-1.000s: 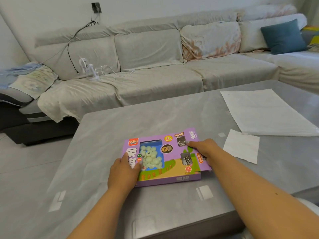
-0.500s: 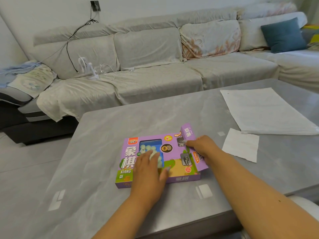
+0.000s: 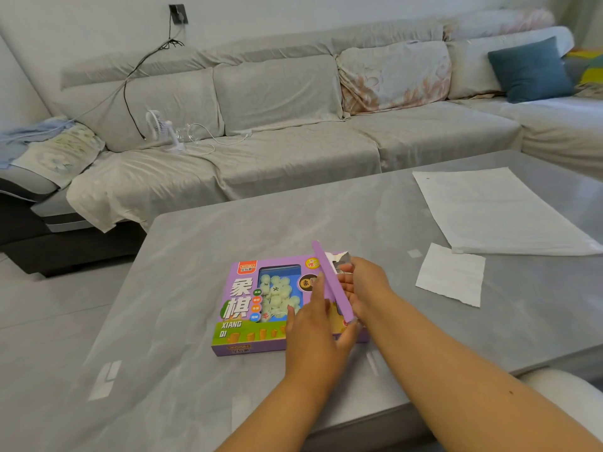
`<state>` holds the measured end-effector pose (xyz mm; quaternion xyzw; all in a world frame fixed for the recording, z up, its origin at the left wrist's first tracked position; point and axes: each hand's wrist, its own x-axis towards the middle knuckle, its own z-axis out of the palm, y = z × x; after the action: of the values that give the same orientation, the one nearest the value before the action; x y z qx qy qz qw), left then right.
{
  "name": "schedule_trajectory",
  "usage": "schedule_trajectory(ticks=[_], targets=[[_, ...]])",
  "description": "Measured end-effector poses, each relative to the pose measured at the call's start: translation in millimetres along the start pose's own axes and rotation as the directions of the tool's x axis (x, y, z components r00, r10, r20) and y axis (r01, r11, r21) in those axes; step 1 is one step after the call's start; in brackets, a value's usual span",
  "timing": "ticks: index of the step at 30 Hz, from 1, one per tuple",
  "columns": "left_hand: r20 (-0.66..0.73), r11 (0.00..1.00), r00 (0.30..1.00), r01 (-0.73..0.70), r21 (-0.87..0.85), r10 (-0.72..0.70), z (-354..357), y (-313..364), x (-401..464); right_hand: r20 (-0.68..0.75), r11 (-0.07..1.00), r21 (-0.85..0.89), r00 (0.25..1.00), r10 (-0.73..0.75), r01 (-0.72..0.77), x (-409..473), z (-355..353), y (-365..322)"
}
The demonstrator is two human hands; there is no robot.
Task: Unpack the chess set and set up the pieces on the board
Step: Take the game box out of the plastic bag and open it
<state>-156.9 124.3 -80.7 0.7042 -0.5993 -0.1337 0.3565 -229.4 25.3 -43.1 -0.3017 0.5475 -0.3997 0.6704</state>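
Head view: purple xiangqi box (image 3: 248, 308) lies flat at lower centre of grey table (image 3: 195, 256). Right hand (image 3: 365, 288) grips the raised end flap (image 3: 329, 282); left hand (image 3: 313, 334) presses on the box top, fingers extended. Pale pieces (image 3: 277, 291) visible through window.

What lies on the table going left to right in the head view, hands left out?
Purple chess box with its end flap raised → small white paper → large white sheet.
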Motion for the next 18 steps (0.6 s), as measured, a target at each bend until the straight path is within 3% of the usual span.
schedule_trajectory(ticks=[2, 5, 8, 10, 12, 18], targets=[[0.035, 0.994, 0.996, -0.085, 0.074, 0.083, 3.1, -3.4, 2.3, 0.005, 0.999, -0.035, 1.0, -0.006, 0.007, 3.1, -5.9, -2.1], [0.12, 0.97, 0.983, -0.162, 0.184, 0.141, 3.2, -8.9, 2.7, -0.05, 0.973, -0.222, 0.997, -0.066, 0.053, 16.9, -23.1, -4.9], [0.13, 0.964, 0.982, -0.162, 0.213, 0.137, 1.7, -9.3, -0.1, -0.07, 0.79, -0.604, 0.98, -0.187, 0.108, 29.7, -37.4, 1.9], [0.13, 0.964, 0.983, -0.153, 0.217, 0.127, -0.3, -8.6, -1.3, -0.017, 0.652, -0.749, 0.98, -0.196, 0.117, 26.9, -37.7, 9.6], [0.139, 0.963, 0.984, -0.142, 0.229, 0.112, -1.8, -10.9, -1.2, 0.034, 0.582, -0.8, 0.978, -0.205, 0.149, 26.7, -35.8, 13.0], [0.211, 0.922, 0.968, -0.203, 0.329, 0.138, -5.5, -14.5, 0.9, 0.156, 0.675, -0.717, 0.984, -0.088, 0.174, 32.3, -42.6, 5.8]])
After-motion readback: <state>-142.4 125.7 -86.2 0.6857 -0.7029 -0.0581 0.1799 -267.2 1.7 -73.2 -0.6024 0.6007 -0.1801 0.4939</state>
